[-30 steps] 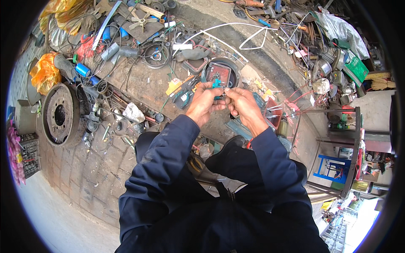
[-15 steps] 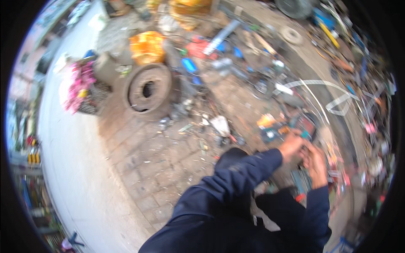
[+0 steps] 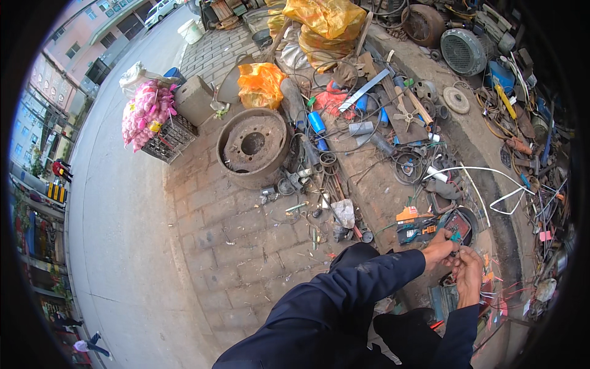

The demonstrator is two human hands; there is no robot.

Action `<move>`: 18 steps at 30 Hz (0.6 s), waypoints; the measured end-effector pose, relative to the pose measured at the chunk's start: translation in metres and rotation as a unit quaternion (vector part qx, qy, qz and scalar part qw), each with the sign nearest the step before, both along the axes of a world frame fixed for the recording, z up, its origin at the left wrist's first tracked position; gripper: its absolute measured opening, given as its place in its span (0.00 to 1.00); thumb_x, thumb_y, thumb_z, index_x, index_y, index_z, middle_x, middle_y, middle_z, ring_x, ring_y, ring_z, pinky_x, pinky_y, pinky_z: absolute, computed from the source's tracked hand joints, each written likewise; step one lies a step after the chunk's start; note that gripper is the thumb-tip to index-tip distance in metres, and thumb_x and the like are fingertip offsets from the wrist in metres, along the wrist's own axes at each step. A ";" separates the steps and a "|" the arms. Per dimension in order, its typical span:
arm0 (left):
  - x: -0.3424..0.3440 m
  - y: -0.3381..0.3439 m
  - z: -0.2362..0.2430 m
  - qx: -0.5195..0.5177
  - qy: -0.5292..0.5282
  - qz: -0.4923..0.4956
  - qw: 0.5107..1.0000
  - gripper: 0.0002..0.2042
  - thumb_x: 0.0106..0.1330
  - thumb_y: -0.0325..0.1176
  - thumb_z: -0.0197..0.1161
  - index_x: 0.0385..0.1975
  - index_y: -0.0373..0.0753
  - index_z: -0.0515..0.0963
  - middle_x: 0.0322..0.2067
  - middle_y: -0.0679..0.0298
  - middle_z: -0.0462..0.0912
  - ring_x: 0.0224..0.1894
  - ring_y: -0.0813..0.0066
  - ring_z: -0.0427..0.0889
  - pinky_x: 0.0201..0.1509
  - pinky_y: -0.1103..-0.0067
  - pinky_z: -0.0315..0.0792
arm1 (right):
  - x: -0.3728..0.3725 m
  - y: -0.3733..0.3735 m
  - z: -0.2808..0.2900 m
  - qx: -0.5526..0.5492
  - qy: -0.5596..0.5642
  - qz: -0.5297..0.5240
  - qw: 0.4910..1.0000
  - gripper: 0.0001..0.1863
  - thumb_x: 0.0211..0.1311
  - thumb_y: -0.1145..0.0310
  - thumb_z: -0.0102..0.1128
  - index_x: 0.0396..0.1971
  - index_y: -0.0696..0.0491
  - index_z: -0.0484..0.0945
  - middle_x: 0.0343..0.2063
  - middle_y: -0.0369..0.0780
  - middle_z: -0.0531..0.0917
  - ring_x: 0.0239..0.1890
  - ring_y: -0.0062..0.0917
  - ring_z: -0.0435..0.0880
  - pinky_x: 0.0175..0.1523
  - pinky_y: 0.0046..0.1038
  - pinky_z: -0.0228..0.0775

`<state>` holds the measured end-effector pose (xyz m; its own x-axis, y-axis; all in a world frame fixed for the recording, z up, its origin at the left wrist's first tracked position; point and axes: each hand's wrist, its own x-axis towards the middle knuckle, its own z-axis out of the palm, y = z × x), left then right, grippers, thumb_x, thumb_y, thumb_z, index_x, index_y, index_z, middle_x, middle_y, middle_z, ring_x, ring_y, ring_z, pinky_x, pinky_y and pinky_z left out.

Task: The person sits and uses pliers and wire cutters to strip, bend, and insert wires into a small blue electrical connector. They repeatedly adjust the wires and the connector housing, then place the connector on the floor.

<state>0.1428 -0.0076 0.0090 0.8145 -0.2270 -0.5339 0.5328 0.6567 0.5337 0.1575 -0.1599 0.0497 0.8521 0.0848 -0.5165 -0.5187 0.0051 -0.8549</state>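
Head view: left hand (image 3: pixel 439 251) holds a teal part (image 3: pixel 455 236), right hand (image 3: pixel 469 272) pinched narrow beside it.

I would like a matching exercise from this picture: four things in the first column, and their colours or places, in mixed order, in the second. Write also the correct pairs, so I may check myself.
Things:
1. Small piece at the left hand
2. Wheel rim
3. Pink bundle
4. Crumpled bag just beyond the rim

Colours or places:
A. On top of a dark crate
B. Orange
C. Teal
D. Lying on the paving

Right pairs: 1-C, 2-D, 3-A, 4-B
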 end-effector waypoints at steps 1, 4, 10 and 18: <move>-0.001 0.001 0.001 0.001 -0.008 0.005 1.000 0.27 0.65 0.27 0.59 0.61 0.37 0.57 0.31 0.58 0.78 0.23 0.74 0.77 0.25 0.77 0.74 | 0.000 0.002 0.003 0.008 -0.010 0.021 1.000 0.07 0.68 0.73 0.55 0.41 0.60 0.77 0.24 0.35 0.78 0.23 0.19 0.75 0.24 0.22 0.66; 0.000 0.005 0.002 -0.011 -0.048 -0.015 0.999 0.18 0.66 0.25 0.58 0.55 0.32 0.65 0.30 0.54 0.83 0.26 0.70 0.83 0.26 0.75 0.77 | -0.003 0.008 0.009 0.024 -0.005 0.012 1.000 0.09 0.66 0.74 0.56 0.44 0.59 0.78 0.30 0.39 0.81 0.31 0.26 0.83 0.38 0.31 0.82; 0.007 0.016 -0.008 -0.027 -0.023 0.009 0.999 0.07 0.69 0.26 0.56 0.44 0.37 0.74 0.36 0.62 0.80 0.32 0.71 0.82 0.35 0.75 0.79 | -0.007 -0.010 -0.019 0.091 -0.080 -0.020 0.992 0.11 0.66 0.72 0.61 0.44 0.61 0.80 0.27 0.36 0.80 0.25 0.21 0.78 0.33 0.24 0.73; 0.012 0.044 0.017 -0.106 -0.035 0.066 0.992 0.11 0.71 0.29 0.56 0.50 0.37 0.68 0.39 0.60 0.79 0.33 0.71 0.82 0.36 0.74 0.79 | -0.032 -0.007 -0.168 -0.460 -0.149 0.047 0.874 0.09 0.58 0.70 0.59 0.33 0.57 0.84 0.30 0.53 0.86 0.39 0.50 0.87 0.47 0.43 0.77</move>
